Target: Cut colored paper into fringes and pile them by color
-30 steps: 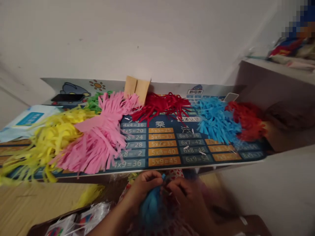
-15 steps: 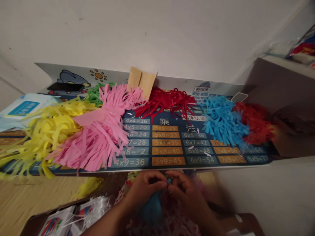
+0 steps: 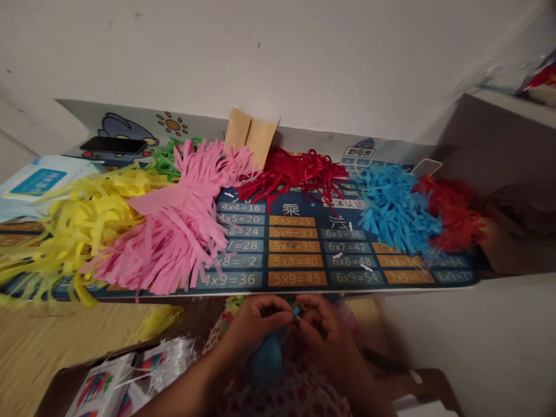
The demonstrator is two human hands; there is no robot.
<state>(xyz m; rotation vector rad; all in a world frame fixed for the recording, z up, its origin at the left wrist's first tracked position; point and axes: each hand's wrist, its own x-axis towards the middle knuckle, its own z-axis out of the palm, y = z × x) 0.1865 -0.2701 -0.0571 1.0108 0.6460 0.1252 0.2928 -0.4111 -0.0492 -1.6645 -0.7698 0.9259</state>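
Just in front of the table edge, my left hand (image 3: 260, 321) is closed on the top of a blue paper tassel (image 3: 266, 356), whose body hangs down below the fingers. A small blue tip pokes out between the two hands. My right hand (image 3: 324, 327) is bent close beside it, thumb and fingertips pinched at that blue tip; what exactly lies in this pinch is too small and blurred to make out. Dim light hides the tassel's lower end against patterned cloth on my lap.
Fringed paper bunches lie on the multiplication-chart table mat (image 3: 297, 279): yellow (image 3: 104, 208), pink (image 3: 174, 243), red (image 3: 299, 174) and blue (image 3: 397, 208). A phone (image 3: 115, 145) and a tissue pack (image 3: 43, 182) are at left. A brown box (image 3: 516, 185) stands at right.
My right hand's fingers have shifted slightly around the blue tip, and the tassel hangs a little differently. The view has tilted slightly, so the table sits a bit higher.
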